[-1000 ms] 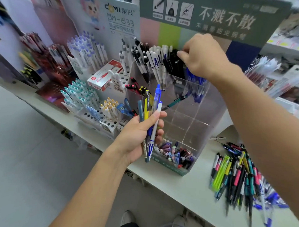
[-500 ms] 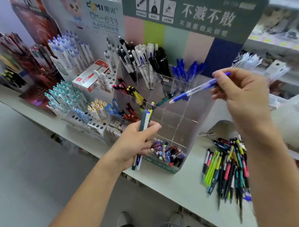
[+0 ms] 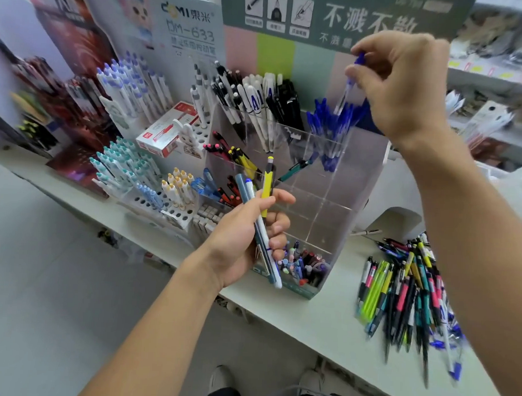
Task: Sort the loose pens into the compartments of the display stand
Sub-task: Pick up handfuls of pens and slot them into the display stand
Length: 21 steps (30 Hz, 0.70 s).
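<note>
The pile of loose pens on the shelf blurs toward the right — its single pens are hard to tell apart there. The right hand pinches a clear, blue-capped pen by its top, the tip down among the blue pens in the stand, whose clear acrylic walls hardly show. The left hand grips a bunch — perhaps three pens, one yellow.

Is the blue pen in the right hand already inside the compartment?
Partly in: the right hand pinches the blue pen upright, its lower end among the blue pens.
</note>
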Tool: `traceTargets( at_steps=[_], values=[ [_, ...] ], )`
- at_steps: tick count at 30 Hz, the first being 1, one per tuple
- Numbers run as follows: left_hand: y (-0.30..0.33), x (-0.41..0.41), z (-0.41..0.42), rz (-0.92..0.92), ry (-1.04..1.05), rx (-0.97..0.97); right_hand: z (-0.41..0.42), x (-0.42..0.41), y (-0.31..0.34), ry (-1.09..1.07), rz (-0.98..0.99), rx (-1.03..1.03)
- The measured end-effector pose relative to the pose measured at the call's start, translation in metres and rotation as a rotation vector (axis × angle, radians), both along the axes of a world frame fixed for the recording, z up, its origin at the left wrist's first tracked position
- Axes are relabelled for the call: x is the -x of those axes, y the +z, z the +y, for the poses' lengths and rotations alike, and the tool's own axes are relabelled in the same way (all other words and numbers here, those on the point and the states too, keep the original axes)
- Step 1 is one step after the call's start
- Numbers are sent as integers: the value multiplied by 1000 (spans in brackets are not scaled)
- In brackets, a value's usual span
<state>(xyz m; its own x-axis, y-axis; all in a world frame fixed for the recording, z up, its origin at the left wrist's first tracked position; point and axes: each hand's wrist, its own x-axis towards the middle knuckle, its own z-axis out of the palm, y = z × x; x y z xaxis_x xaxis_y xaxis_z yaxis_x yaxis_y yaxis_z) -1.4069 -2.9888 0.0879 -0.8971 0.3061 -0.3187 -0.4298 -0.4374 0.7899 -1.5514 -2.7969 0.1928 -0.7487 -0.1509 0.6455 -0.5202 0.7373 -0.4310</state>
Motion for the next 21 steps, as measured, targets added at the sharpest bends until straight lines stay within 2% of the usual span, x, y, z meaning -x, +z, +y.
traceTargets(
  at_steps=[3, 6, 11, 16, 21],
  values=[
    [-2, -3, -4, 8, 20, 29, 3, 4, 4, 14, -21, -44],
    [-4, -4, -6, 6, 36, 52, 5, 6, -6, 14, -199, -171],
    [-5, -6, -7, -34, -13, 112, 4, 10, -16, -59, -219, -133],
    [-16, -11, -9, -82, -20, 159, 2, 14, 5, -71, -391, -262],
    [-20, -14, -9, -73, 77, 85, -22, 23, 4, -67, -484, -353]
  ],
)
